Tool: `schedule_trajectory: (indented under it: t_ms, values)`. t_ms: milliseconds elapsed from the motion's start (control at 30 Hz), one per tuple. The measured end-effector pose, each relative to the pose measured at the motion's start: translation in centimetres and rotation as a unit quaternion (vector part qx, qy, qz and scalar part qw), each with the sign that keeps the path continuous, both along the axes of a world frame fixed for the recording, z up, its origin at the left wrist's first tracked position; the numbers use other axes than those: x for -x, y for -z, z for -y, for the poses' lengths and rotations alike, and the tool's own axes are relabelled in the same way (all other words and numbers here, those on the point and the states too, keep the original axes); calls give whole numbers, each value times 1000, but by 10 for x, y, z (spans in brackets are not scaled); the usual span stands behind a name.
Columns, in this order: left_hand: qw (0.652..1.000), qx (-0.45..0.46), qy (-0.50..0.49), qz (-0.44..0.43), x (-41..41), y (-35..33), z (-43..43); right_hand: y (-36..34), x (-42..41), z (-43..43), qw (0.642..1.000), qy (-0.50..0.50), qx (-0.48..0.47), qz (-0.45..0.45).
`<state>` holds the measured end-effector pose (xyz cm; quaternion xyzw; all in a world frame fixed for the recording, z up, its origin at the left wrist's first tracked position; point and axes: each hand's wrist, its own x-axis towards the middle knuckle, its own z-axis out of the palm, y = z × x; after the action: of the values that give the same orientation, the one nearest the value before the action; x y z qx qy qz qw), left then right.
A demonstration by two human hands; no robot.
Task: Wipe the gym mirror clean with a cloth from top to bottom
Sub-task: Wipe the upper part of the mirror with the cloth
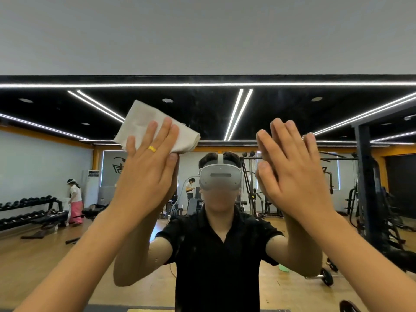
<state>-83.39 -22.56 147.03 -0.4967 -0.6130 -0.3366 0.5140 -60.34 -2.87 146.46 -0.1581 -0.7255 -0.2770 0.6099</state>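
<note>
press folded off-white cloth (139,122) flat with left hand (144,176), fingers (165,134) straight and spread; sweep toward 6 o'clock down wide gym mirror (292,104).

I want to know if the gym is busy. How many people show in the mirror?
3. The person with the cloth, in the middle; one in pink trousers by the dumbbell rack, left; one standing far back near the middle. Machines may hide others.

I'm looking at a gym: the wall mirror (202,104) is reflecting dumbbell racks (27,208), a cable machine (249,183), a weight bench (194,206), wood floor (45,262) and glowing ceiling light strips (238,113).
</note>
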Motion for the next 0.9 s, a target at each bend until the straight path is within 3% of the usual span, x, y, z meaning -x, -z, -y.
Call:
schedule_trajectory:
  t_ms: [267,633,900]
  values:
    - [1000,3,-5,-2,-48,-78,-40,0,0,-3,1000,-3,-1,3]
    - [1000,24,6,-10,-24,42,-22,1,0,-6,1000,-9,-12,-6]
    - [1000,-6,1,-11,-50,-71,-46,1,1,-4,1000,-6,-11,-6]
